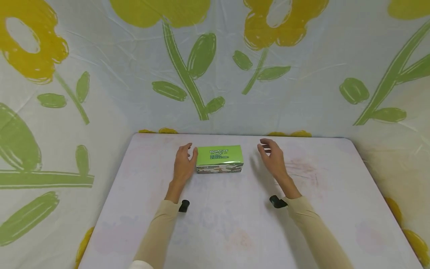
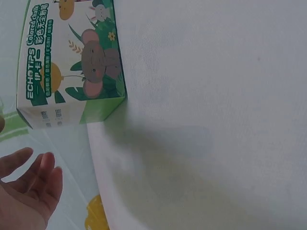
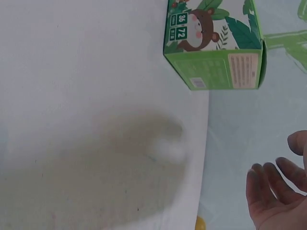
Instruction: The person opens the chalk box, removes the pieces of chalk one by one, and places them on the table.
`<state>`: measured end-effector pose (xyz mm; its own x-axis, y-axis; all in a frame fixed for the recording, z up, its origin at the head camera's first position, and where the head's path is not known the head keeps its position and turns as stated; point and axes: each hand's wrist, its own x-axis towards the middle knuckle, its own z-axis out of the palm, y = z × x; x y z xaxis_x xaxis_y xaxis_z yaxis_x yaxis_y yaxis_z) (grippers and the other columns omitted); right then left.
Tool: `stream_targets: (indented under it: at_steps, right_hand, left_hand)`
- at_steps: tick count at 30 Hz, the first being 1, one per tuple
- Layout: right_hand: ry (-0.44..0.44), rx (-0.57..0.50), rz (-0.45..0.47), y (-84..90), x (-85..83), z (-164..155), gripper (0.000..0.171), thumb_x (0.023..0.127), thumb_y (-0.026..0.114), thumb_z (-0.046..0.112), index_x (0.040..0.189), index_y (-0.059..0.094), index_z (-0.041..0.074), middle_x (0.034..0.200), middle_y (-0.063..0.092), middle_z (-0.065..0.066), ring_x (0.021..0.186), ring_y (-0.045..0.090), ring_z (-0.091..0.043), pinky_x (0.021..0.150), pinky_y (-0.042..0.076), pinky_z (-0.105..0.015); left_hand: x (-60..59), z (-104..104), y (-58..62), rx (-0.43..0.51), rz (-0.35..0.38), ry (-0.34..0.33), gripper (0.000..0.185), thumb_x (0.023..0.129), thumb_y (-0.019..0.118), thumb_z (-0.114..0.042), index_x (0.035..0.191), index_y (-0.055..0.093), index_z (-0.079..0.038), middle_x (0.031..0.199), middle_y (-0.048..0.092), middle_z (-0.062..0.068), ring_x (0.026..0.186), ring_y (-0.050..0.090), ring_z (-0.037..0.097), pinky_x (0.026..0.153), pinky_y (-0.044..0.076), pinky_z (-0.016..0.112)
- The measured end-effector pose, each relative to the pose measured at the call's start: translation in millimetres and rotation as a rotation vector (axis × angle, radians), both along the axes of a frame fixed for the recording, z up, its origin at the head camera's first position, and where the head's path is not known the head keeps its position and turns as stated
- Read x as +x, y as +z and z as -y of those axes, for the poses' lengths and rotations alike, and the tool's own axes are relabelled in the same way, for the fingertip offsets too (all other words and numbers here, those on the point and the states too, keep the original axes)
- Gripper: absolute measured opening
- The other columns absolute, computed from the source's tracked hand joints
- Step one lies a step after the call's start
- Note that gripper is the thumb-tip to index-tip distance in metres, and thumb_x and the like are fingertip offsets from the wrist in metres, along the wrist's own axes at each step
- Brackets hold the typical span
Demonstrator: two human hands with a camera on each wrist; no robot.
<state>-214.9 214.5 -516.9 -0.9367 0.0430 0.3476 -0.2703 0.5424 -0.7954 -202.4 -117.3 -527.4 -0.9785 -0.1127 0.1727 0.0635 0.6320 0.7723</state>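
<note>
A green-topped chalk box (image 1: 220, 155) sits towards the back of the white table. In the left wrist view the front of the chalk box (image 2: 72, 52) reads "Colored chalk" and has an elephant on it. The right wrist view shows the other end of the chalk box (image 3: 216, 69), with a barcode and a pale label. My left hand (image 1: 184, 162) is right beside the box's left end, fingers loosely bent; whether the thumb touches it I cannot tell. My right hand (image 1: 273, 158) hovers apart from the box's right end, fingers relaxed and holding nothing.
The white table (image 1: 215, 231) bears faint coloured smudges and reddish marks to the right of the right hand. A flower-printed cloth (image 1: 302, 101) hangs behind the table and along both sides. Dark camera mounts (image 1: 278, 201) sit at both wrists.
</note>
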Motion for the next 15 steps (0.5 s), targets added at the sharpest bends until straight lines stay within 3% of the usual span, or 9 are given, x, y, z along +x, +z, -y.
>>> stream_targets:
  at_steps: [8, 15]
  right_hand:
    - [0.056, -0.011, 0.036, -2.3, -2.3, 17, 0.033, 0.103, 0.063, 0.014, 0.129, 0.060, -0.005, 0.126, 0.065, -0.025, 0.106, 0.065, -0.038, 0.091, 0.054, -0.054]
    - [0.119, -0.019, 0.071, -4.7, -3.2, 30, 0.036, 0.103, 0.065, 0.016, 0.132, 0.060, -0.004, 0.130, 0.063, -0.023, 0.107, 0.065, -0.038, 0.088, 0.055, -0.051]
  left_hand:
    - [-0.5, -7, -2.2, 0.055, -0.037, 0.000, 0.043, 0.105, 0.057, -0.027, 0.136, 0.060, 0.003, 0.117, 0.062, 0.017, 0.088, 0.058, 0.025, 0.076, 0.052, 0.037]
    - [-1.9, -10, -6.9, 0.116, -0.044, -0.014, 0.039, 0.103, 0.060, -0.022, 0.133, 0.062, 0.003, 0.109, 0.061, 0.014, 0.083, 0.056, 0.022, 0.071, 0.048, 0.031]
